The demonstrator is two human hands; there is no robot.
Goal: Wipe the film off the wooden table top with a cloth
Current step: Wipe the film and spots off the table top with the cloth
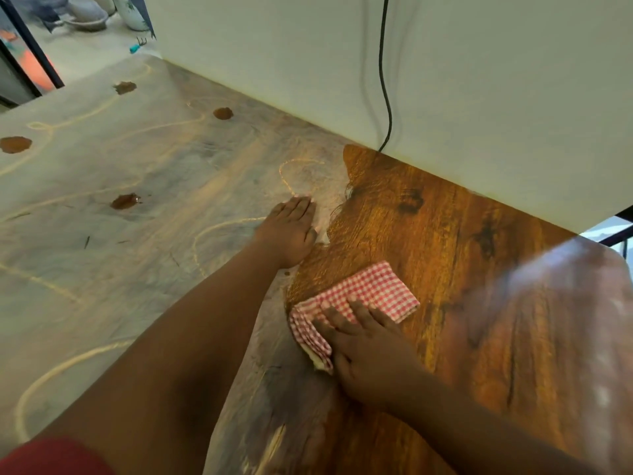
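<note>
The right hand [368, 351] lies flat on a folded red-and-white checked cloth [363, 296], fingers spread and straight, pressing it down onto the desk [428, 241]; the near corner of the cloth bunches up beside the thumb. The cloth sits right at the edge where bare, glossy orange-brown wood meets a pale grey film [120, 255]. The left hand [289, 231] rests palm down further out, fingers straight and close together, on the film just beside that same ragged border. The film covers the whole left part of the desk, marked with thin looping lines and broken by four small brown patches [125, 201] where wood shows through. To the right, the wood runs clean up to a white wall [479, 80], with a hazy whitish stretch [548, 320] at the right end. A black cable [385, 80] hangs down the wall and meets the desk's back edge. At the far left corner stand pale pots [132, 12], blurred. A red sleeve [51, 457] shows at the bottom left.
</note>
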